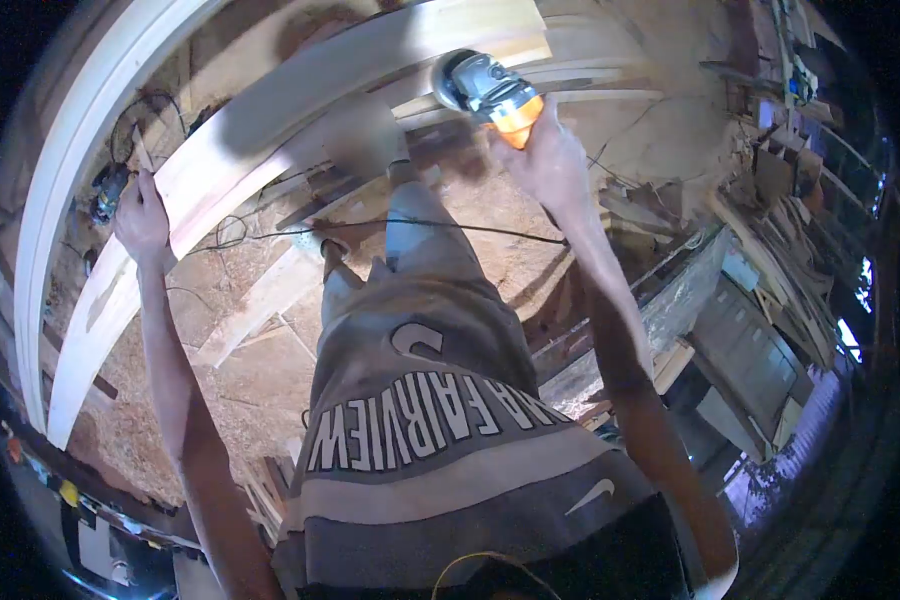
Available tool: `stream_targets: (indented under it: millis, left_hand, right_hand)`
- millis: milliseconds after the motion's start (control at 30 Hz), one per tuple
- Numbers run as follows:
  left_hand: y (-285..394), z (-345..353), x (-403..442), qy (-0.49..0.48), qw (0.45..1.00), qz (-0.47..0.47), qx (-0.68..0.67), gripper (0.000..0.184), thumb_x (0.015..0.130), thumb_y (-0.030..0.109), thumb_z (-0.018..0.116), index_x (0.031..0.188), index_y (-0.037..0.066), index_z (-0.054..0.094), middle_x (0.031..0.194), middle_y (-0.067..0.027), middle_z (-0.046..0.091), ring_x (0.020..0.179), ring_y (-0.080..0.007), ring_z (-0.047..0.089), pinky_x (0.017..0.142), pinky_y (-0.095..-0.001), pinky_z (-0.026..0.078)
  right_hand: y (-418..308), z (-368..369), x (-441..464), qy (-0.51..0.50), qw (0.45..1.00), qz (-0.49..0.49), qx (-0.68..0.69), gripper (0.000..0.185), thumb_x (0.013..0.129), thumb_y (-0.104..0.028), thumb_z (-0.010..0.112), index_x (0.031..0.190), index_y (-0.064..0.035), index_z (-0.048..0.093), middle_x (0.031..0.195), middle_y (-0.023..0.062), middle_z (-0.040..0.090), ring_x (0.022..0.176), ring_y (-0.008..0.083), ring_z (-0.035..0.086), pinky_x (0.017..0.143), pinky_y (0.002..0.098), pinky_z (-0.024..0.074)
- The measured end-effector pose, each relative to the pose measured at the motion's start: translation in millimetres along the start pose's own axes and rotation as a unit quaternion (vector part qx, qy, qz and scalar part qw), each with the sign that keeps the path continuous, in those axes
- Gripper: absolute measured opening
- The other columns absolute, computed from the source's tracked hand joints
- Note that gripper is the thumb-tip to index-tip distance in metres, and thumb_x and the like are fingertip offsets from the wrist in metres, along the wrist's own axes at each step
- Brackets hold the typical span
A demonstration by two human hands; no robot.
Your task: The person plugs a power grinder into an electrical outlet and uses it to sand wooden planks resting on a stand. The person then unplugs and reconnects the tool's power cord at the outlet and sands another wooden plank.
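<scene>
My right hand (pixel 550 165) is wrapped round the orange handle of an angle grinder (pixel 495 95). The tool's round disc sits near the right end of a long curved wooden board (pixel 270 100). At the left, my left hand (pixel 143 222) rests at the board's edge, its fingers partly hidden from view. Beside those fingers is a dark power tool (pixel 108 190); whether the hand grips it or the board is unclear. A black cord (pixel 470 227) crosses in front of my legs.
Another long curved board (pixel 45 220) runs along the far left. Sawdust (pixel 140 400) covers the ground under the boards. Scrap wood (pixel 790 250) is piled at the right, near a panel (pixel 745 335). A flat plank (pixel 270 290) lies by my feet.
</scene>
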State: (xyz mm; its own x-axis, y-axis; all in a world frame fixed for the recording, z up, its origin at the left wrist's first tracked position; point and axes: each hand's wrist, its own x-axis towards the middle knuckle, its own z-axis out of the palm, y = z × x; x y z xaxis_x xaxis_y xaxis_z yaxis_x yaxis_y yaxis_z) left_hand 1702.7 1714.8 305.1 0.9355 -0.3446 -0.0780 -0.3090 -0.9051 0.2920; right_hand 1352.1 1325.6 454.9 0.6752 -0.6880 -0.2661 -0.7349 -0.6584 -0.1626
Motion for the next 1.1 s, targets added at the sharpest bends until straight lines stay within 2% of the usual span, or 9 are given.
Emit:
stream_targets:
  millis: [267, 367, 467, 533, 600, 700, 800, 933, 1100]
  left_hand:
    - [-5.3, 1.4, 3.1, -0.012, 1.0, -0.011, 0.01, 0.059, 0.102, 0.052, 0.042, 0.1, 0.003, 0.075, 0.101, -0.0263, 0.071, 0.099, -0.0447, 0.067, 0.089, -0.0516, 0.05]
    - [-13.7, 4.0, 4.5, -0.015, 1.0, -0.007, 0.015, 0.059, 0.102, 0.053, 0.042, 0.101, 0.004, 0.075, 0.101, -0.0263, 0.071, 0.099, -0.0445, 0.068, 0.09, -0.0514, 0.05]
    - [-9.7, 2.1, 3.1, -0.02, 0.999, -0.023, 0.017, 0.059, 0.102, 0.053, 0.042, 0.105, 0.005, 0.076, 0.103, -0.0263, 0.071, 0.102, -0.0443, 0.067, 0.091, -0.0508, 0.05]
    - [-8.9, 1.9, 3.9, -0.03, 0.999, -0.037, 0.015, 0.059, 0.102, 0.053, 0.041, 0.107, 0.005, 0.076, 0.105, -0.0263, 0.071, 0.103, -0.0442, 0.067, 0.092, -0.0505, 0.05]
    - [-14.4, 2.4, 5.2, -0.058, 0.997, -0.049, 0.029, 0.059, 0.102, 0.054, 0.041, 0.111, 0.006, 0.075, 0.107, -0.026, 0.071, 0.105, -0.0441, 0.067, 0.093, -0.0502, 0.05]
    - [-9.6, 1.9, 2.2, 0.014, 1.0, 0.02, 0.015, 0.064, 0.103, 0.054, 0.041, 0.097, -0.002, 0.073, 0.093, -0.0296, 0.07, 0.091, -0.0485, 0.067, 0.083, -0.0536, 0.05]
    - [-18.7, 2.6, 5.2, 0.005, 0.999, 0.023, 0.028, 0.062, 0.104, 0.053, 0.041, 0.099, 0.0, 0.073, 0.096, -0.0298, 0.069, 0.093, -0.0479, 0.067, 0.084, -0.054, 0.049]
    - [-11.0, -5.5, 1.9, -0.055, 0.998, -0.034, 0.019, 0.057, 0.103, 0.051, 0.042, 0.108, 0.006, 0.075, 0.107, -0.0258, 0.072, 0.105, -0.0442, 0.067, 0.094, -0.0484, 0.049]
    - [-9.3, -1.7, 1.4, 0.01, 1.0, 0.002, 0.022, 0.058, 0.103, 0.052, 0.039, 0.104, 0.007, 0.076, 0.103, -0.0238, 0.073, 0.104, -0.0434, 0.067, 0.094, -0.0491, 0.048]
  right_hand:
    - [122.6, -18.8, 40.1, 0.081, 0.992, 0.049, 0.082, 0.072, 0.083, -0.047, 0.076, 0.118, 0.0116, 0.051, 0.091, 0.0314, 0.071, 0.091, 0.0475, 0.07, 0.076, 0.0526, 0.0568]
    - [115.7, -33.4, 35.0, 0.11, 0.972, 0.181, 0.103, 0.064, 0.083, -0.043, 0.074, 0.118, 0.0068, 0.055, 0.095, 0.0276, 0.072, 0.094, 0.0452, 0.071, 0.08, 0.0512, 0.0566]
    - [67.2, -32.2, 5.4, 0.03, 0.991, 0.118, 0.062, 0.064, 0.084, -0.045, 0.075, 0.121, 0.0032, 0.054, 0.092, 0.0246, 0.072, 0.09, 0.0401, 0.073, 0.075, 0.0472, 0.0566]
    - [16.1, -22.4, -17.5, 0.015, 0.994, 0.004, 0.104, 0.063, 0.083, -0.042, 0.076, 0.122, 0.0023, 0.053, 0.092, 0.0256, 0.072, 0.09, 0.0444, 0.071, 0.073, 0.0505, 0.0566]
    - [-37.2, -14.1, -26.1, -0.092, 0.991, 0.006, 0.093, 0.059, 0.081, -0.035, 0.077, 0.118, 0.0034, 0.053, 0.093, 0.0262, 0.072, 0.089, 0.0425, 0.072, 0.076, 0.0511, 0.058]
    - [-66.1, 12.4, -27.2, -0.13, 0.983, -0.104, 0.084, 0.067, 0.079, -0.035, 0.078, 0.121, 0.0072, 0.047, 0.089, 0.0276, 0.071, 0.086, 0.0436, 0.071, 0.071, 0.0512, 0.0585]
    - [-71.0, 16.9, -22.6, -0.098, 0.983, -0.127, 0.091, 0.077, 0.079, -0.038, 0.078, 0.125, 0.0108, 0.041, 0.088, 0.0295, 0.07, 0.085, 0.0443, 0.071, 0.068, 0.0516, 0.0583]
    - [-44.5, -6.0, -4.0, -0.136, 0.989, 0.003, 0.062, 0.078, 0.08, -0.043, 0.078, 0.125, 0.0102, 0.042, 0.089, 0.0295, 0.07, 0.086, 0.045, 0.071, 0.072, 0.0529, 0.0581]
    - [46.6, -33.5, 32.5, 0.015, 0.999, 0.046, -0.018, 0.069, 0.087, -0.046, 0.072, 0.117, 0.0125, 0.051, 0.086, 0.0314, 0.07, 0.087, 0.047, 0.071, 0.073, 0.0513, 0.0568]
